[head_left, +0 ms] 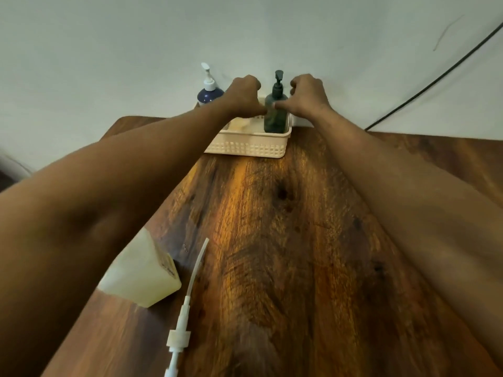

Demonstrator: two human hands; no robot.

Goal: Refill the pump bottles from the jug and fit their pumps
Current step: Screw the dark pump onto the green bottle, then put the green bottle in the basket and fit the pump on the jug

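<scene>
Two bare arms reach from the near edge across the wooden surface (285, 240) to its far end. Nearest, a loose white pump (181, 326) lies flat, its dip tube pointing away and its head cut off by the bottom edge. Just left of it stands the pale jug (141, 273), its top hidden under the left forearm, so the cap or opening cannot be seen. Far off, against the wall, a cream basket (246, 148) with a perforated side holds an upright green bottle (275, 115) with its dark pump fitted, in the right end. The basket's left part is mostly hidden by the left hand (242, 96); something pale lies there, too blurred to name. A blue bottle (209, 93) with a white pump stands at the basket's left end; whether inside or behind it I cannot tell. Both hands are curled at the basket's far rim, the right hand (306, 96) beside the green bottle; what either grip holds, if anything, cannot be made out. A black cable (435, 80) runs down the wall.
</scene>
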